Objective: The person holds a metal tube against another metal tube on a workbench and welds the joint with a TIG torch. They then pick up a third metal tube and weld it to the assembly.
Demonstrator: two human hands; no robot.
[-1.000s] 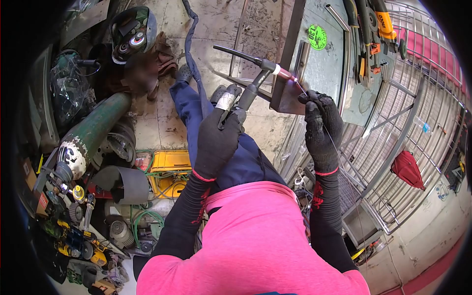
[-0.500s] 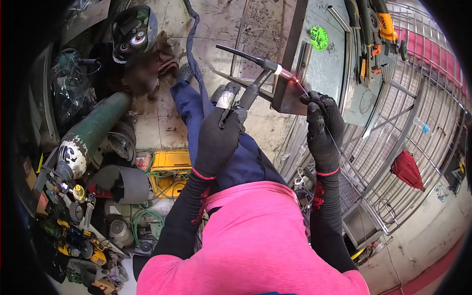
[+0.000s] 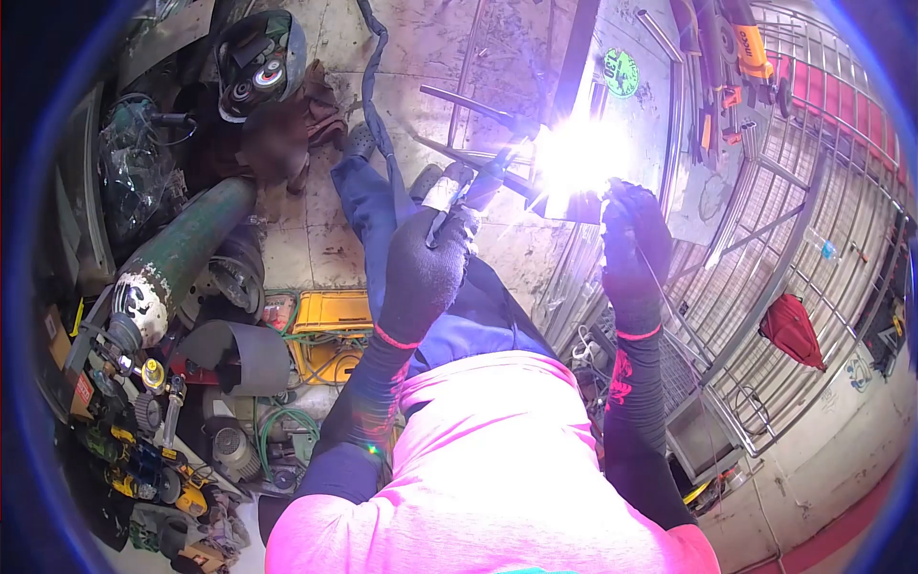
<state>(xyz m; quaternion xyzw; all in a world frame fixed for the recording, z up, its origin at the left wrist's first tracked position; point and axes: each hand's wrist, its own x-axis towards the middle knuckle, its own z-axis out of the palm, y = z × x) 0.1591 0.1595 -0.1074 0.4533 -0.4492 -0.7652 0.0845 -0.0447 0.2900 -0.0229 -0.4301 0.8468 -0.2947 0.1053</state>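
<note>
A TIG welding torch [image 3: 491, 180] is gripped in my gloved left hand [image 3: 426, 268], its fingers wrapped round the handle and its nozzle end pointing right. A dazzling white arc burns at the tip and hides the nozzle and the spot it meets. The glare lies on the corner of a metal-topped work table [image 3: 653, 134]. Close to the right of the light, my gloved right hand [image 3: 636, 249] is closed on a thin filler rod [image 3: 654, 273], whose tail runs down past the wrist. The rod's front end is lost in the glare.
A green gas cylinder [image 3: 186, 253] lies to the left, near power tools [image 3: 158, 474] and a yellow case [image 3: 333, 311]. An orange angle grinder [image 3: 751, 50] rests on the table's far right. Steel tube frames [image 3: 798, 220] stand to the right. A torch cable [image 3: 371, 86] crosses the floor.
An arc has lit at the torch tip, where only a small red glow showed before. Both hands keep nearly the same places, and bright light now washes over the table, gloves and shirt.
</note>
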